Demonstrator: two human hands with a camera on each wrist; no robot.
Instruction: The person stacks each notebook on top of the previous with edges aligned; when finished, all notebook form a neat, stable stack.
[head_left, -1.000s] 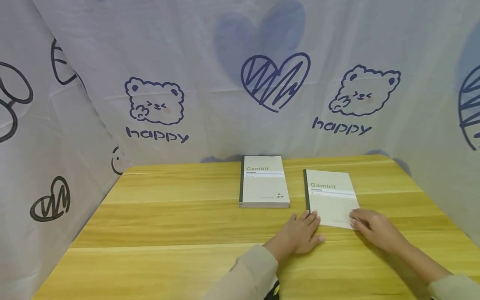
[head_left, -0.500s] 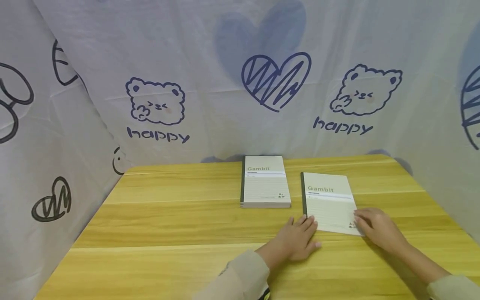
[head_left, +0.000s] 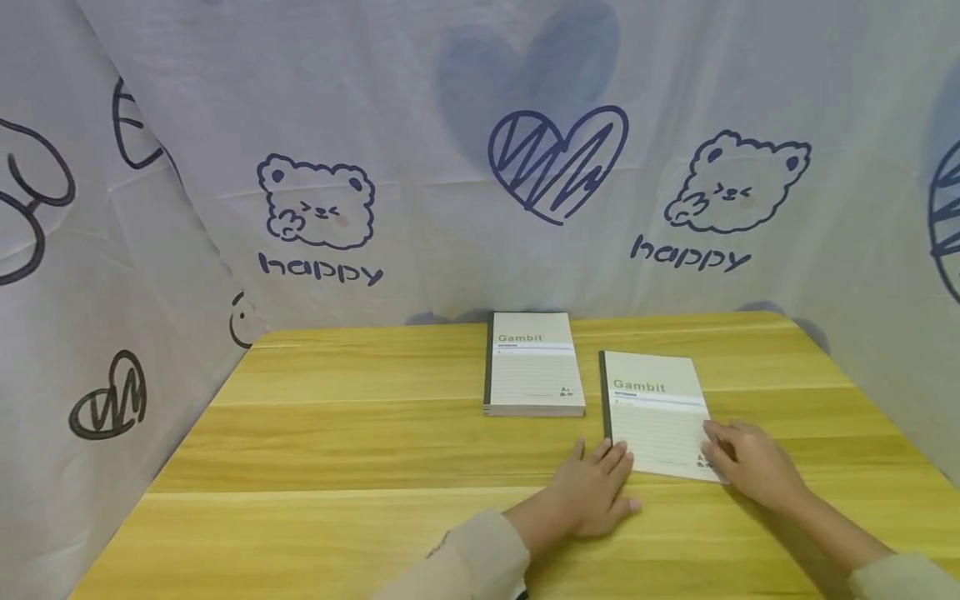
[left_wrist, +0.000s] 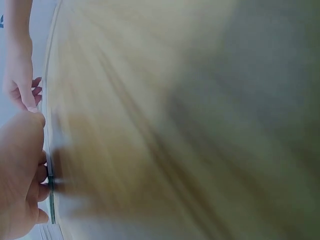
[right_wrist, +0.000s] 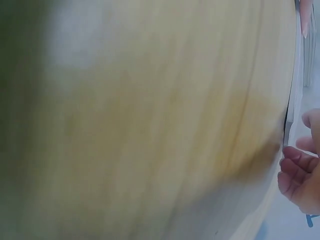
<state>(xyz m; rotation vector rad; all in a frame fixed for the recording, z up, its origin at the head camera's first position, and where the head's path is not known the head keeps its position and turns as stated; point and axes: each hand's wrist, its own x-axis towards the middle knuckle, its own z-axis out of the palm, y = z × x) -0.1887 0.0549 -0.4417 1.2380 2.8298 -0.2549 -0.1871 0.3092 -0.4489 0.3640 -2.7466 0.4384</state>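
Note:
A single notebook (head_left: 652,425) with a white lined cover, dark spine and "Gambit" lettering lies on the right part of the table. At its lower left corner rests my left hand (head_left: 588,492), fingers extended onto the spine edge and thumb held apart. My right hand (head_left: 757,467) pinches the notebook's right edge near the lower corner, its fingers curled. In the right wrist view the right hand's fingers (right_wrist: 295,175) are bent close to the notebook's edge (right_wrist: 291,117). The left wrist view shows the left hand (left_wrist: 20,175) along the dark spine (left_wrist: 51,200).
A stack of matching notebooks (head_left: 534,367) stands to the left, near the table's back edge. The wood-grain table (head_left: 337,450) reaches a white printed curtain (head_left: 427,233) behind and at both sides.
The single notebook has slid toward me and slightly left, with both hands on it. Its lower right print has come into view. The stack stays in place.

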